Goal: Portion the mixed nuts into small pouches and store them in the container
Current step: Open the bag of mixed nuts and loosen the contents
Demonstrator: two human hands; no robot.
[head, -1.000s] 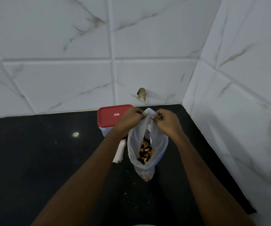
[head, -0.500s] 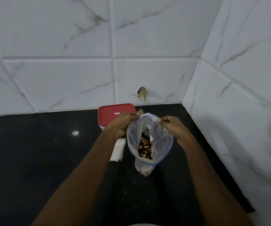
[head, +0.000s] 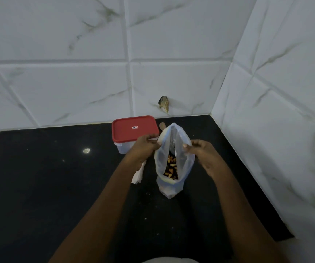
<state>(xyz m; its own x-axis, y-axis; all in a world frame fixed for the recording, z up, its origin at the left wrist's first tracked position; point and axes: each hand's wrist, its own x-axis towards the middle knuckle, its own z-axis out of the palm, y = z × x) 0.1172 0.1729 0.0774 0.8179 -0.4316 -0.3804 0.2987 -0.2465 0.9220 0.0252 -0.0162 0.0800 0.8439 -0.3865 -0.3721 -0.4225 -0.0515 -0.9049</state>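
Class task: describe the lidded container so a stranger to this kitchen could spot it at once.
Find the black countertop where it meets the white tiled back wall. Near that wall, just left of the upright clear bag of nuts, stands the container. Only it has a flat red lid.

The bag [head: 173,186] stands on the tabletop [head: 39,186] near the corner where the back wall [head: 77,82] meets the side wall [head: 276,111] on the right, with the mixed nuts [head: 170,168] in its bottom. The left hand [head: 145,146] grips its rim on the left and the right hand [head: 203,153] on the right. The container [head: 121,148], its lid [head: 134,128] on, sits behind and left of the bag, and the pouches [head: 138,176] lie before the container, partly under the left forearm.
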